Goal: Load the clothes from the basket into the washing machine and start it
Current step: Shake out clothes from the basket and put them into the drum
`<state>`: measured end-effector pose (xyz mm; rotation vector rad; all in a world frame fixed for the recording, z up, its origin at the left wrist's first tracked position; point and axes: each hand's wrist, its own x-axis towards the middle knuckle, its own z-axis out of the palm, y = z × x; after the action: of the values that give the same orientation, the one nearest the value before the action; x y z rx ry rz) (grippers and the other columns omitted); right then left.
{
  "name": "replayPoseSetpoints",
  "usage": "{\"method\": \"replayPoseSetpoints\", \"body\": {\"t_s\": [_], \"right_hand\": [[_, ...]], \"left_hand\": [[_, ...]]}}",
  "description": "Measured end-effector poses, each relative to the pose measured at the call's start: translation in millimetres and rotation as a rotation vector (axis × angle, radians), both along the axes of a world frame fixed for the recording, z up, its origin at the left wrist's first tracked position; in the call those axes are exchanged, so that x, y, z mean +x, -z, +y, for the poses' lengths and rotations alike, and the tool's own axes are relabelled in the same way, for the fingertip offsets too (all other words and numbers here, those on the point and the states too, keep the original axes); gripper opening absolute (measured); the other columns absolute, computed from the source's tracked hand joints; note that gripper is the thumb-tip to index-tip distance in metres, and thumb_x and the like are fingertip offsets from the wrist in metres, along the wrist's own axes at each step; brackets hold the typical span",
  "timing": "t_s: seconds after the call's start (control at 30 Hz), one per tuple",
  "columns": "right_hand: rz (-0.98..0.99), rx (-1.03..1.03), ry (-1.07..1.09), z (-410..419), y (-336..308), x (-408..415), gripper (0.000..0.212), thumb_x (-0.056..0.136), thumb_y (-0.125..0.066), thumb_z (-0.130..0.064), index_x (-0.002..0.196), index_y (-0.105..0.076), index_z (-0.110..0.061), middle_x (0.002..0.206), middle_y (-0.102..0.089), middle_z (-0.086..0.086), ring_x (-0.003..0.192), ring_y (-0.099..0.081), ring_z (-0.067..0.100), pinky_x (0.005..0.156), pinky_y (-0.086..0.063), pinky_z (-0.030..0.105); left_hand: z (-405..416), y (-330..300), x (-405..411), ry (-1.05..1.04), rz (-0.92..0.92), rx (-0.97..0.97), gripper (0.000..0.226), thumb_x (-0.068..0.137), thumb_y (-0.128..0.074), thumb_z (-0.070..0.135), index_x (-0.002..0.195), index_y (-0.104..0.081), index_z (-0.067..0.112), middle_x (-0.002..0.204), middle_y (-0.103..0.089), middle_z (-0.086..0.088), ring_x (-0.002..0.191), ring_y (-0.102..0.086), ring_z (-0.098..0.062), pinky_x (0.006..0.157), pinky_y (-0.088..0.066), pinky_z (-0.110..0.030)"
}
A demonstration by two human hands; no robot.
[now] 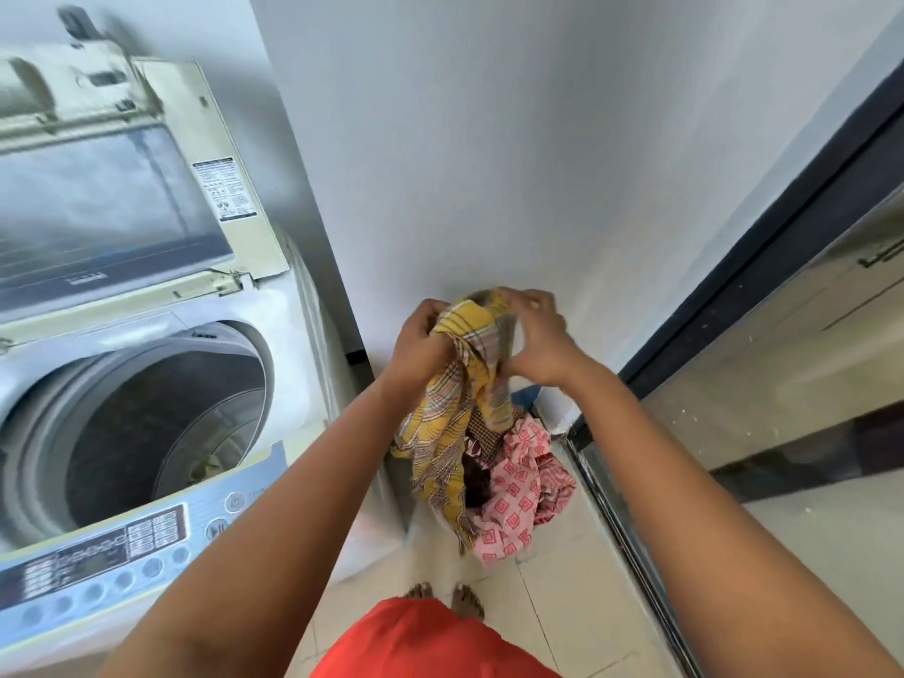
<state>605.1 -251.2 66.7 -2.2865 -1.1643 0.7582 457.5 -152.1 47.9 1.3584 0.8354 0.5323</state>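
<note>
A yellow checked cloth (pixel 442 423) hangs in front of me, bunched at its top. My left hand (pixel 419 345) grips the bunch from the left and my right hand (pixel 537 341) grips it from the right. Below the cloth lies a pile of clothes on the floor, with a pink patterned garment (pixel 513 501) on top; the basket under it is mostly hidden. The top-loading washing machine (pixel 288 335) stands at the left with its lid (pixel 122 203) raised and its drum (pixel 161 423) open. The control panel (pixel 107 555) runs along its near edge.
A white wall rises straight ahead. At the right is a dark-framed glass door (pixel 734 335). The floor is of pale tiles (pixel 553 623). My bare feet (pixel 442 597) and an orange garment on me show at the bottom.
</note>
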Motion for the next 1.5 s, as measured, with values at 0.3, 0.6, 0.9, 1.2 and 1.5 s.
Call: {"method": "replayPoseSetpoints", "body": {"t_s": [0.3,0.6,0.9,1.2,1.5], "right_hand": [[0.515,0.380,0.240,16,-1,-18,0.046,0.090,-0.051,0.000,0.126,-0.056,-0.028,0.118,-0.066,0.004,0.106,-0.064,0.024,0.088,-0.057,0.048],[1.460,0.638,0.483,15,-5,-28,0.029,0.095,-0.054,-0.015,0.120,-0.061,-0.001,0.102,-0.072,0.013,0.086,-0.073,0.025,0.063,-0.060,0.037],[0.393,0.147,0.605,-23,34,2,0.100,0.076,-0.077,0.002,0.149,-0.018,-0.031,0.150,-0.027,0.013,0.128,-0.045,0.034,0.086,-0.049,0.032],[0.089,0.211,0.171,-6,45,-17,0.076,0.075,-0.074,-0.009,0.140,-0.037,-0.023,0.134,-0.044,0.012,0.118,-0.055,0.034,0.094,-0.051,0.044],[1.144,0.675,0.443,-14,26,-5,0.046,0.088,-0.062,-0.010,0.133,-0.054,-0.012,0.115,-0.069,0.009,0.102,-0.067,0.024,0.079,-0.060,0.041]], "left_hand": [[11,-2,-29,0.224,0.040,0.057,0.089,0.072,-0.076,0.019,0.145,-0.030,0.041,0.152,-0.028,0.005,0.135,-0.028,-0.009,0.104,-0.033,-0.032],[-9,25,-18,0.057,0.023,0.147,0.062,0.075,-0.080,0.023,0.129,-0.050,0.023,0.113,-0.067,0.010,0.104,-0.065,-0.003,0.087,-0.057,-0.026],[6,33,-20,-0.206,0.259,0.450,0.048,0.079,-0.049,-0.007,0.108,-0.064,0.028,0.103,-0.068,0.003,0.095,-0.065,-0.019,0.078,-0.054,-0.034],[-23,12,1,0.055,-0.079,0.292,0.059,0.078,-0.059,0.002,0.131,-0.049,0.024,0.120,-0.061,0.004,0.098,-0.068,-0.016,0.076,-0.056,-0.032],[-5,41,-28,0.180,0.244,0.215,0.122,0.053,-0.087,0.064,0.150,-0.018,0.040,0.149,-0.031,0.002,0.143,-0.031,-0.020,0.117,-0.034,-0.046]]}}
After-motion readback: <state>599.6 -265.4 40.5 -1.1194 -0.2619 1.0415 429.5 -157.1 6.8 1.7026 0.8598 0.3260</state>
